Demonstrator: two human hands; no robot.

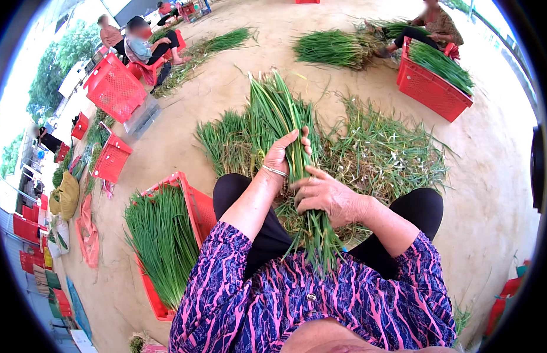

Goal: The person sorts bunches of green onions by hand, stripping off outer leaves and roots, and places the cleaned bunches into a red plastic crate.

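Item, far left: a red crate (191, 200) is lying beside your knee, filled with trimmed green onions (162, 235). Item, centre: your left hand (283, 154) is gripping a bundle of green onions (282, 115), its fingers (301, 141) wrapping tightly around the stalks (the bundle is standing tilted over your lap, tips pointing away). Item, just right: your right hand (327, 197) is clasping the same bundle lower down, fingers curled. Item, beyond: loose trimmings (385, 156) are covering the floor (497, 176).
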